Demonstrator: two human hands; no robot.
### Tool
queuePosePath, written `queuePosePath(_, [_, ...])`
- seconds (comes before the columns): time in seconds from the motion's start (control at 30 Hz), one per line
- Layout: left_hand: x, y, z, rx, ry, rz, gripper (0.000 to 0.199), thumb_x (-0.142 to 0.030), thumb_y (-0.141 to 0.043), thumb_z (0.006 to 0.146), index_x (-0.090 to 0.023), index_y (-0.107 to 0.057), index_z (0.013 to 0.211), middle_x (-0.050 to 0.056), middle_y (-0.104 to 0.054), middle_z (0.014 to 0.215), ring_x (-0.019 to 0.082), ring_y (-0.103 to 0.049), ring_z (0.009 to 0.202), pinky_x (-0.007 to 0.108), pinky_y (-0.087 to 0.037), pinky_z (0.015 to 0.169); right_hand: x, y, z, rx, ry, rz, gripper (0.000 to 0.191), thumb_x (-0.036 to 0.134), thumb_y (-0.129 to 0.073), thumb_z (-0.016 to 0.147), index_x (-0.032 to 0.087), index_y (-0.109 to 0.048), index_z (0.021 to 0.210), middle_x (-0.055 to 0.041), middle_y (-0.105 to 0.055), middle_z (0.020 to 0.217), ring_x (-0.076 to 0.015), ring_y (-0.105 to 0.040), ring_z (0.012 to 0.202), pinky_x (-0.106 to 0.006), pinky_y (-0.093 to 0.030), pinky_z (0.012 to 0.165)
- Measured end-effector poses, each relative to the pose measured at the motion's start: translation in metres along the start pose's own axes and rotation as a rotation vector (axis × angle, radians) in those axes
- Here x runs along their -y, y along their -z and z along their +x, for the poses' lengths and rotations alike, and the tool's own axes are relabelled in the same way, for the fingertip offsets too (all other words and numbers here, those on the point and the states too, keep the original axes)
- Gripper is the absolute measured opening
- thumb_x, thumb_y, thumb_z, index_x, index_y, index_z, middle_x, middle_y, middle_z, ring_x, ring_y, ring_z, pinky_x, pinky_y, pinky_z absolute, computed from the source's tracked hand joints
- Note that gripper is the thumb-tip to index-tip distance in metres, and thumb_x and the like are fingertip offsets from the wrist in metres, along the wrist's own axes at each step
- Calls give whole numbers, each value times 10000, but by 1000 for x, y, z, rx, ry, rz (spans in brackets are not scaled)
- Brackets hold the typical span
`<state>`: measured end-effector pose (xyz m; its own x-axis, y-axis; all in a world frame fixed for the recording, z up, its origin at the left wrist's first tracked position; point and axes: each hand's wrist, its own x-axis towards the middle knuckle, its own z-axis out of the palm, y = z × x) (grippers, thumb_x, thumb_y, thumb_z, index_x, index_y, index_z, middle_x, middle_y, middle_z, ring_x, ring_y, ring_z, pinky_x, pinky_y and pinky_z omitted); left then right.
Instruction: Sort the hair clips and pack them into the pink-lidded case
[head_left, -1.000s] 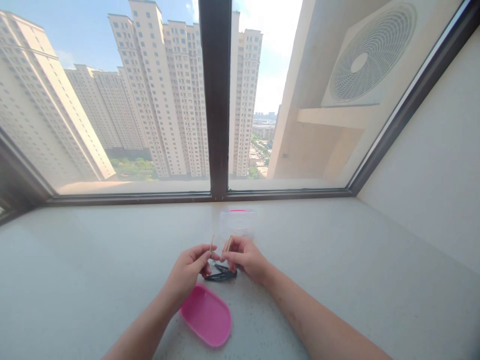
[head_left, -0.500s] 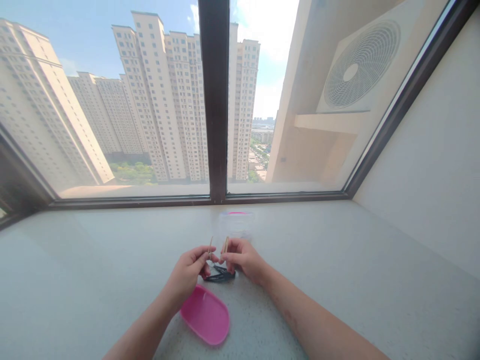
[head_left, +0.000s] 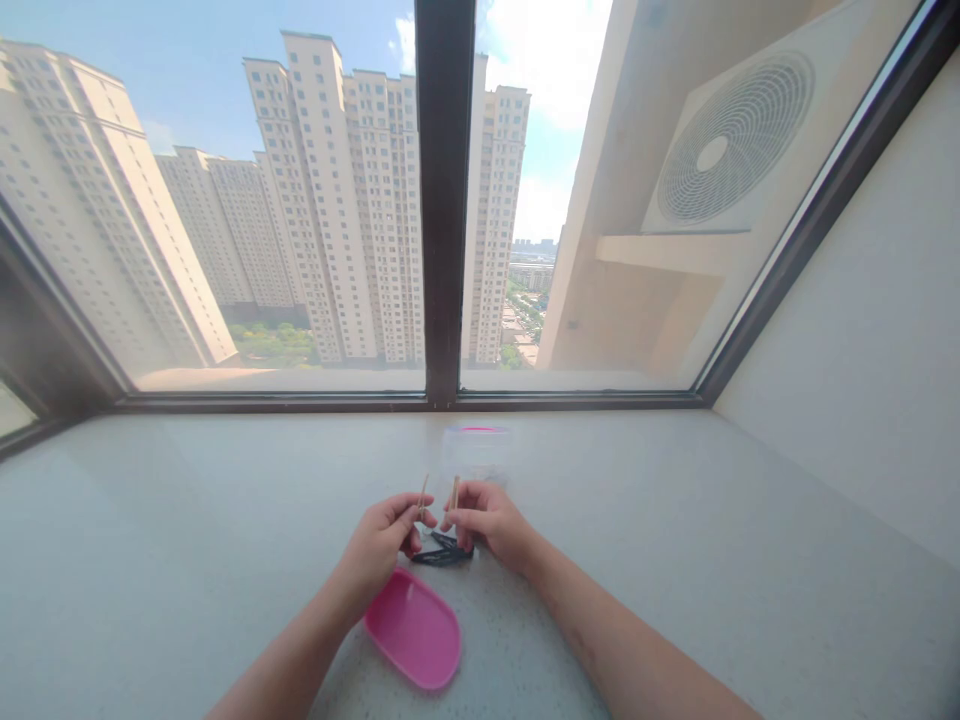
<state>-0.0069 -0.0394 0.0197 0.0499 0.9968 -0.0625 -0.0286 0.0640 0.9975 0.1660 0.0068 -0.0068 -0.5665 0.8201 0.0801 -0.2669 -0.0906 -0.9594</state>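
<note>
My left hand point(head_left: 391, 527) pinches a thin tan stick-like piece point(head_left: 425, 490) that points upward. Close by on the right, my right hand point(head_left: 484, 515) has its fingers closed on another slim tan piece point(head_left: 455, 492), perhaps more than one; the exact kind is too small to make out. The two hands face each other with a small gap between the fingertips. Below them lies a bundle of thin black strips point(head_left: 444, 552), partly covered by the fingers. A pink oval tray point(head_left: 414, 630) rests nearer to me, beside my left wrist.
Behind the hands, a clear plastic bag point(head_left: 478, 450) with a pink strip along its top lies on the pale speckled sill point(head_left: 225, 530). A dark window frame point(head_left: 442, 250) bounds the sill at the back, and a white wall point(head_left: 862, 330) at the right.
The camera view has shifted slightly, so the whole scene sits a little further right. Both hands keep their grips and almost the same positions, the pieces tilting only slightly.
</note>
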Motion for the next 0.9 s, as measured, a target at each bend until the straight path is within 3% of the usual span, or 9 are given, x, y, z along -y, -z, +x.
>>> queuePosePath(0.9, [-6, -3, -2, 30, -70, 107, 319, -438, -622, 697, -145, -607, 824, 26, -644, 714, 104, -489, 497, 243, -395, 497, 0, -1, 2, -1, -17, 52, 259, 270, -680, 692, 139, -612, 905, -11, -650, 695, -73, -526, 399, -174, -400, 367])
